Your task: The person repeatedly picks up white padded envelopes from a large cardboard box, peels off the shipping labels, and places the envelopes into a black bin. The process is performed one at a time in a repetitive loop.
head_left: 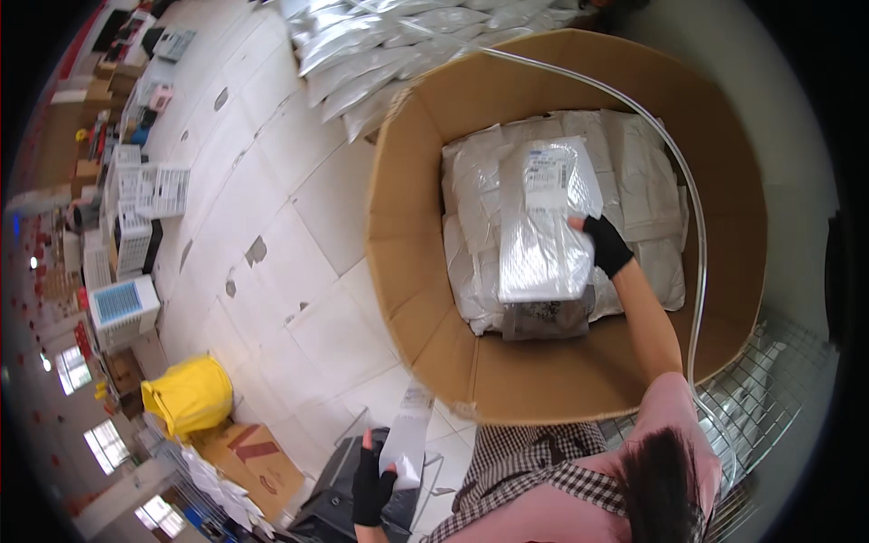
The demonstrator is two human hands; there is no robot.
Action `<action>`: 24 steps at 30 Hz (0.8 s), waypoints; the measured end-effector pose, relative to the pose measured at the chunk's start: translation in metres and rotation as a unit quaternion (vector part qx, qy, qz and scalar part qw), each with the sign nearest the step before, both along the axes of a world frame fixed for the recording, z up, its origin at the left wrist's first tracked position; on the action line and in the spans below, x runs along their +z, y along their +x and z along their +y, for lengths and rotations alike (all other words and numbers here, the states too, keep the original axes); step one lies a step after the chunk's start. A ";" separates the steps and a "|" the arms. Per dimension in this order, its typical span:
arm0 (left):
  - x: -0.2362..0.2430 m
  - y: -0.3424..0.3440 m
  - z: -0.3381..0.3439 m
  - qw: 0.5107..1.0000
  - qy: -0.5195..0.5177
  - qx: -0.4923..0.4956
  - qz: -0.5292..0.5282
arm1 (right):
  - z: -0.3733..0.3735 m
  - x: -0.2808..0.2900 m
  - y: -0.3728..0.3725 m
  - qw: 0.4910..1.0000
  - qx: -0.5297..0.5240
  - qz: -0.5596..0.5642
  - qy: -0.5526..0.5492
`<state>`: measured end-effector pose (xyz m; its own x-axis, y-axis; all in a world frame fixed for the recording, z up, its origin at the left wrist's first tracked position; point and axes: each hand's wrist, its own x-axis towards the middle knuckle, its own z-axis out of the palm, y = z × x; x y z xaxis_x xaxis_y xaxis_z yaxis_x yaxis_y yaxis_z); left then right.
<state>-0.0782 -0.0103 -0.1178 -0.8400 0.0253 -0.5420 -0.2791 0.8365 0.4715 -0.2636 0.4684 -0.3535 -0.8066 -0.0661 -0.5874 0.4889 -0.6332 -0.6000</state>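
My right hand (605, 242), in a black fingerless glove, grips the right edge of a shiny silver-white bubble mailer (546, 253). Its thumb lies on top; the other fingers are hidden. A printed label shows on the mailer's upper half. Below it are several pale plastic packages (638, 163) lining the inside of a large cardboard box (407, 299). A dark see-through packet (548, 317) pokes out under the mailer's near edge. At the lower left, my left hand (371, 484), gloved likewise, has its thumb against a narrow white packet (407, 443); the index finger sticks out beside it.
A clear tube (695, 235) arcs over the box's right side. Silver packages (389, 45) are piled beyond it. By my left hand is a black bag (330, 493); farther left are a yellow bag (187, 395), a carton (253, 466) and white baskets (136, 235). Wire mesh (765, 398) stands right.
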 end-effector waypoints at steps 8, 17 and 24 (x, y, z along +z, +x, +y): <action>0.067 0.001 0.021 0.985 0.008 -0.143 0.099 | -0.119 0.200 0.092 0.971 0.218 0.083 0.043; 0.095 0.042 -0.007 0.980 0.014 -0.150 0.128 | -0.230 0.263 0.136 0.922 0.366 0.108 0.061; 0.103 0.088 -0.041 0.979 0.046 -0.097 0.173 | -0.290 0.288 0.146 0.890 0.444 0.091 0.052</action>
